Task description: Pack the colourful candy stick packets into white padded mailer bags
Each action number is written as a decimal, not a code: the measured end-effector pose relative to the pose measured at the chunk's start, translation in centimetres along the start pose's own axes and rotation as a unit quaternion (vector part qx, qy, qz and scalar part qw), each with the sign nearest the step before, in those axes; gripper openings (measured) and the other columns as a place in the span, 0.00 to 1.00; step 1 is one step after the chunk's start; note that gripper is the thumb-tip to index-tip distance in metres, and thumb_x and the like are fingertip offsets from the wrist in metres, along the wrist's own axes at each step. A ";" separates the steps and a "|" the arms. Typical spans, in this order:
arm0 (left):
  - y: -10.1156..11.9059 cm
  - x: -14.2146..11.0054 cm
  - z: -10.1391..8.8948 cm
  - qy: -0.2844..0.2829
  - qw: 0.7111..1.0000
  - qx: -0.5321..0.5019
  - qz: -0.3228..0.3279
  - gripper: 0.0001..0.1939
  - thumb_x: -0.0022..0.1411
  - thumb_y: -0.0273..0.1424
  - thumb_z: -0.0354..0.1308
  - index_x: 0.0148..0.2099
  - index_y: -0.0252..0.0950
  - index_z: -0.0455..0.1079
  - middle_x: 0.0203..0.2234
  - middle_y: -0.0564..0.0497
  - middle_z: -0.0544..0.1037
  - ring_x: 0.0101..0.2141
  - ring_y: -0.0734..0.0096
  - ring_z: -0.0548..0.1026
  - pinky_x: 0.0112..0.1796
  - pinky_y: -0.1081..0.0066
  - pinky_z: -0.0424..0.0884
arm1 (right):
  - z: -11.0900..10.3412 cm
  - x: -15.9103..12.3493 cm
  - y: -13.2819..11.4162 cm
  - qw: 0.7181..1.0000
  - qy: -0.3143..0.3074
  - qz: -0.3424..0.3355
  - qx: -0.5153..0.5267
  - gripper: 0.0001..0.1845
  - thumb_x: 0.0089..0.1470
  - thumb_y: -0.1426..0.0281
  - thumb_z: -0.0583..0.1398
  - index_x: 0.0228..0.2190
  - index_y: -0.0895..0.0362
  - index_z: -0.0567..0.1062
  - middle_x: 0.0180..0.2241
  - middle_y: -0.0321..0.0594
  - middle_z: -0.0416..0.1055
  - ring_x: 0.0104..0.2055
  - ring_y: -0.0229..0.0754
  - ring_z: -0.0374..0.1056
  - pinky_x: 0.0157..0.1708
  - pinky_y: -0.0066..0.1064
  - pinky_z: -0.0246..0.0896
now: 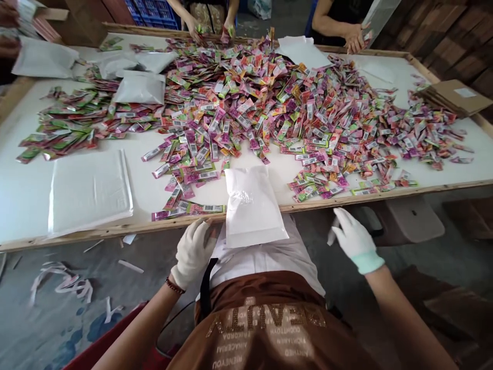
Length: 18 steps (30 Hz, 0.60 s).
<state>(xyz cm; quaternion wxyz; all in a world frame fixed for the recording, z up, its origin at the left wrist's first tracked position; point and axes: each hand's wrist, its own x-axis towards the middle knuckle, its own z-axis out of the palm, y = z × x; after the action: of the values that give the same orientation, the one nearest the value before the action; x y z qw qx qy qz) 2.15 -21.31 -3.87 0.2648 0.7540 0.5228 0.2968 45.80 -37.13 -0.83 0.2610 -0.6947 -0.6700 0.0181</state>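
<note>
A filled white mailer bag [252,205] lies over the table's front edge, its lower end hanging above my lap. My left hand [194,252], in a white glove, is just left of the bag at the edge. Its fingers are loosely bent and apart, with nothing visible in them. My right hand [352,239], in a white glove with a mint cuff, is off to the right, in front of the edge. A small pale strip [332,235] shows between its thumb and fingers, blurred. Small printed candy sachets [204,176] lie beyond the bag.
A large sachet heap [254,87] covers the table's middle. Flat white mailers [90,190] lie at left, with filled bags [139,87] behind. Cardboard sheets [456,96] are at right. Other people's hands [354,38] are across the table. A stool [416,221] stands at right; paper strips [61,280] litter the floor.
</note>
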 end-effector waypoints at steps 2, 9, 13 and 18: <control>-0.8 0.4 0.4 -0.021 0.990 0.061 0.126 0.16 0.61 0.31 0.60 0.51 0.40 0.75 0.55 0.39 0.77 0.58 0.49 0.71 0.60 0.47 0.64 | 3.3 1.4 -2.2 0.997 -0.025 -0.043 -0.061 0.26 0.63 0.71 0.56 0.62 0.51 0.66 0.62 0.53 0.65 0.63 0.60 0.63 0.59 0.54 0.60; 0.8 2.0 0.6 -0.156 0.951 0.005 0.266 0.12 0.66 0.29 0.53 0.45 0.42 0.77 0.47 0.45 0.82 0.50 0.59 0.78 0.56 0.54 0.69 | 9.6 6.0 -8.4 0.970 -0.123 -0.179 0.111 0.17 0.65 0.69 0.53 0.49 0.49 0.78 0.48 0.43 0.78 0.56 0.48 0.71 0.62 0.53 0.57; 3.2 4.3 0.1 -0.129 0.988 0.010 0.084 0.14 0.69 0.36 0.49 0.37 0.37 0.73 0.31 0.46 0.80 0.34 0.64 0.77 0.40 0.66 0.70 | 9.2 8.4 -9.5 0.982 -0.081 -0.006 0.171 0.17 0.67 0.63 0.53 0.41 0.53 0.81 0.40 0.45 0.79 0.46 0.47 0.74 0.51 0.41 0.67; 4.0 9.5 0.8 -0.173 0.983 0.041 -0.043 0.16 0.63 0.40 0.55 0.25 0.38 0.62 0.17 0.56 0.63 0.21 0.74 0.60 0.26 0.70 0.56 | 10.6 12.9 -10.2 0.972 -0.144 0.132 0.129 0.19 0.65 0.61 0.57 0.51 0.56 0.78 0.40 0.48 0.80 0.45 0.49 0.75 0.49 0.38 0.66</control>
<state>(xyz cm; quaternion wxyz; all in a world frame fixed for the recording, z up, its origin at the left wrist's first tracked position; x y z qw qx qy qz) 7.90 -13.64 0.07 0.3326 0.7811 0.5126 0.1284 33.75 -21.73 -1.83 0.2445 -0.7278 -0.5950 0.2379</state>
